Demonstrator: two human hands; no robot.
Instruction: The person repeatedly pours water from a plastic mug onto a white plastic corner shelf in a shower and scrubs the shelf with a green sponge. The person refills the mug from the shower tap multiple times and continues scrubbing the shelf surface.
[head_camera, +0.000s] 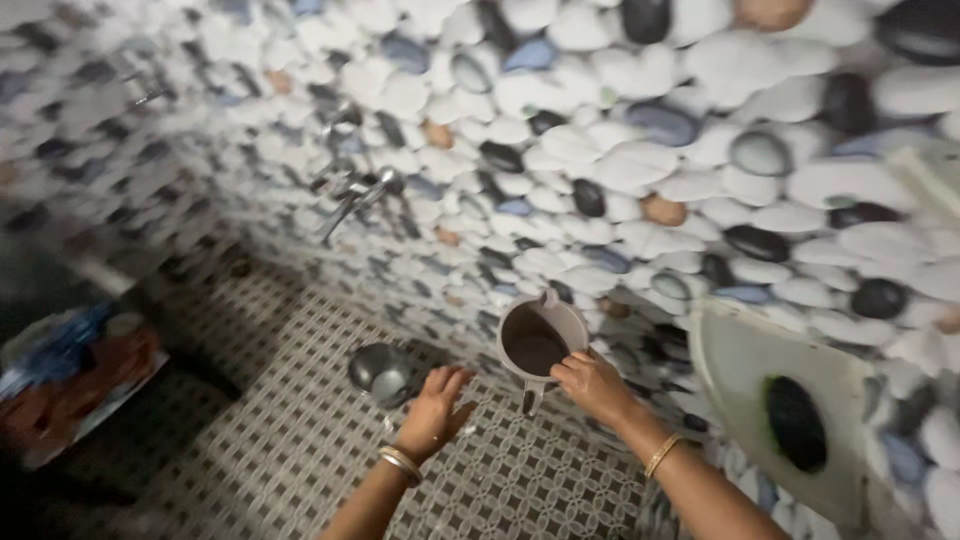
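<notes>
Two hands: both bare, each with bangles at the wrist, reaching over a patterned tile floor (300, 430).
Right hand (592, 385): fingers curled and pressed on the rim of a grey mug (540, 340), at the side above its handle.
Mug: tipped so its open mouth faces the camera; spout points up and away from the fingers, handle hangs down below them; long axis runs roughly toward the pebble wall (700, 150). Inside looks dark; contents unclear.
Left hand (435, 405): fingers loosely spread, palm open, holding nothing.
Key relation: mug lies just right of the left fingertips, close but apart; the right hand is on it, so it is the nearer.
Steel pot (380, 372): on the floor just left of the left fingers, not touched.
Tap (355, 195): on the wall, well beyond both hands.
Pale panel (790, 420): right of the right forearm, with a dark oval hole.
</notes>
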